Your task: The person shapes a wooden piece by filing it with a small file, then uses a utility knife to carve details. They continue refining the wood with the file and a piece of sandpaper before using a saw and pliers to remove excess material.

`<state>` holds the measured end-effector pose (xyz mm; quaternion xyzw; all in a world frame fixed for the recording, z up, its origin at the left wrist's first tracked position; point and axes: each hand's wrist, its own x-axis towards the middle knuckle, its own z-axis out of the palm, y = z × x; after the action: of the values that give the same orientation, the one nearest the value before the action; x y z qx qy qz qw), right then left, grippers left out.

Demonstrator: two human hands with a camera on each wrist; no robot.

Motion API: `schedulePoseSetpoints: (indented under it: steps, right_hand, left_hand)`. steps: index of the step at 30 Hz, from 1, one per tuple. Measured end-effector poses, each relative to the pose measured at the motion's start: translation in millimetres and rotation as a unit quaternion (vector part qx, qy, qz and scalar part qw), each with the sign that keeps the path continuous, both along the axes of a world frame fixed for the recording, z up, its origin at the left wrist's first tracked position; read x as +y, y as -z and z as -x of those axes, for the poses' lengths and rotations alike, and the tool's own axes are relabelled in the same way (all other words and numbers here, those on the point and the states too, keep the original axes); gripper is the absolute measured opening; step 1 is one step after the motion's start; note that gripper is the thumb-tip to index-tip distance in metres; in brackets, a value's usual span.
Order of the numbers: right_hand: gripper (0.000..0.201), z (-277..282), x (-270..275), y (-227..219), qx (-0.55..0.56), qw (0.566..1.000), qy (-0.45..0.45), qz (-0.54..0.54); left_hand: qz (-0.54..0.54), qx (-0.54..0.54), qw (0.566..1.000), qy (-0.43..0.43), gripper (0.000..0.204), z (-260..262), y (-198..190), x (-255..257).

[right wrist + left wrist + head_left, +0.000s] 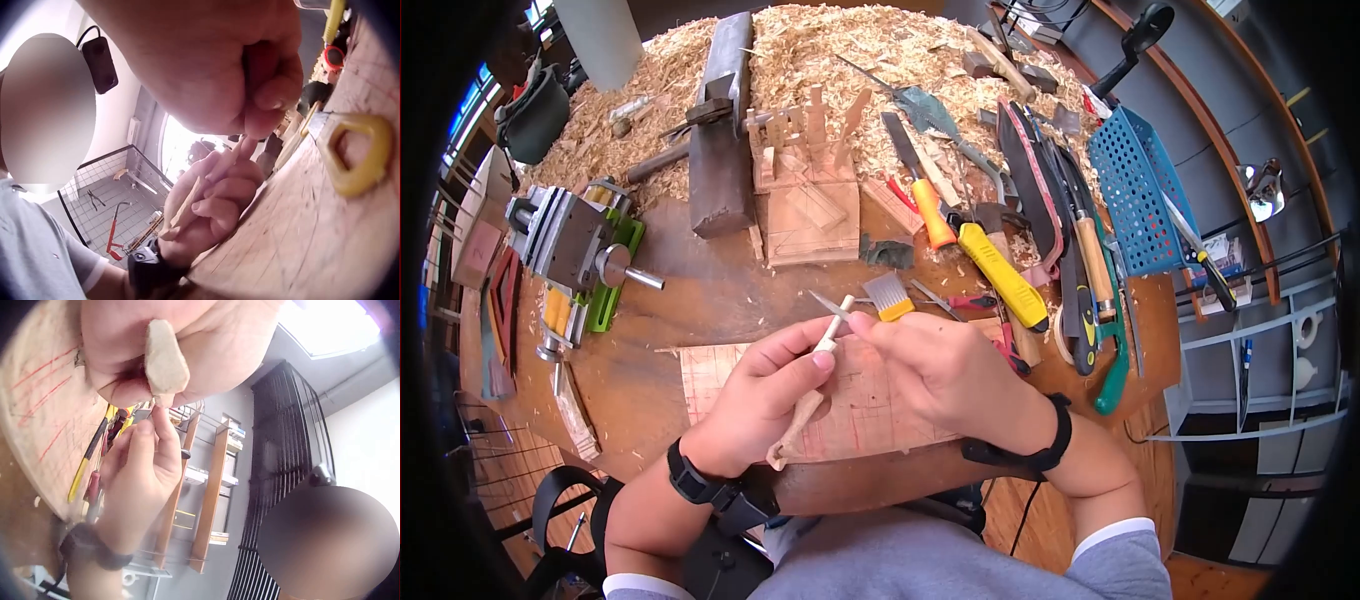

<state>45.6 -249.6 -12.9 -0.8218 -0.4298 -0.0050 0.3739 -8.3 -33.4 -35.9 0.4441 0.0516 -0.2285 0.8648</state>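
My left hand (765, 390) grips a slim carved wooden stick (805, 405), thumb pressed on its shaft, above a pale board with red lines (880, 410). The stick's lower end juts out near my wrist; its pale tip points up and away. My right hand (930, 370) is curled, its fingertips meeting the stick's upper end, and it holds a small knife whose thin blade (828, 303) points left. The left wrist view has the stick's butt end (164, 359) in the left hand (212, 344), with the right hand (144, 469) below. In the right wrist view the right hand (206, 62) hangs over the left hand (215, 200) and stick (186, 205).
On the round wooden table (700, 290) are a flat brush (890, 297), a yellow-handled tool (1000, 275), several knives and saws, and a blue basket (1140, 190) at right. A vise (575, 245) stands at left. Wood blocks (805, 200) and shavings (820, 50) fill the back.
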Motion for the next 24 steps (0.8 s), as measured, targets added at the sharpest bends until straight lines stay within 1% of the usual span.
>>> schedulePoseSetpoints:
  steps: [1,2,4,5,6,8,9,10,12,13,16,17,18,20,21,23,24]
  right_hand:
    - [0.053,-3.1,1.2,-3.8,0.019,0.999,0.016,0.039]
    - [0.053,0.2,0.7,-3.2,0.022,0.999,0.014,0.040]
    - [0.051,9.9,0.2,0.4,0.029,1.000,0.000,0.005]
    - [0.051,-0.2,3.0,8.2,-0.021,0.999,0.006,-0.026]
    - [0.051,-4.4,3.6,7.8,-0.018,0.999,0.009,-0.025]
    - [0.052,-11.2,5.2,2.6,0.013,0.998,0.044,0.043]
    - [0.052,-4.0,4.1,-3.6,0.010,0.998,0.006,0.059]
    - [0.052,-2.0,5.4,1.2,0.011,0.998,0.002,0.060]
    - [0.054,0.2,5.6,14.1,-0.011,1.000,-0.002,-0.030]
    - [0.056,-9.7,3.7,3.7,0.017,0.999,0.016,0.034]
    - [0.054,-6.9,4.9,-2.7,0.025,0.998,0.008,0.055]
    - [0.052,2.5,7.9,-1.4,0.005,1.000,-0.001,0.001]
    - [0.052,-2.1,9.0,-1.5,0.003,1.000,-0.005,0.001]
    - [0.054,-9.9,6.1,-0.6,0.022,0.999,-0.005,0.042]
    - [0.054,-14.1,9.9,3.0,0.011,1.000,0.004,0.023]
    - [0.053,-5.1,8.0,-5.1,0.004,0.999,0.005,0.034]
    - [0.052,-3.1,9.1,-8.2,-0.004,0.999,0.001,0.042]
  left_hand:
    - [-0.013,-0.002,1.000,0.003,0.033,-1.6,-1.0,-0.2]
    - [-0.025,-0.002,1.000,0.005,0.034,-1.7,-1.9,0.0]
    - [-0.038,0.000,0.999,0.004,0.035,-3.2,-2.5,1.9]
    - [-0.011,0.014,1.000,0.000,0.035,-3.8,-2.5,1.9]
    - [0.017,0.027,0.999,-0.002,0.035,-4.5,-2.4,0.8]
    - [0.017,0.028,0.999,0.001,0.036,-4.7,-2.5,-0.7]
    - [0.017,0.028,0.999,-0.002,0.037,-4.6,-2.4,0.1]
    - [0.016,0.030,0.999,-0.006,0.037,-3.6,-2.3,1.7]
    - [0.028,0.037,0.999,-0.010,0.038,-5.5,-3.9,3.4]
    - [0.039,0.042,0.998,-0.006,0.038,-5.6,-4.4,2.3]
    - [0.060,0.038,0.997,-0.008,0.038,-3.2,0.8,3.5]
    - [0.061,0.037,0.997,-0.013,0.038,-4.0,1.6,3.8]
    - [0.049,0.031,0.998,-0.015,0.039,-5.0,2.2,3.8]
    - [0.038,0.032,0.999,-0.008,0.039,-2.9,1.6,0.8]
    - [0.022,0.027,0.999,-0.024,0.040,-3.6,-1.0,-0.7]
    - [0.009,0.020,0.999,-0.042,0.041,-3.6,-5.9,-2.5]
    - [-0.026,0.023,0.999,-0.032,0.041,-3.6,-8.2,-2.4]
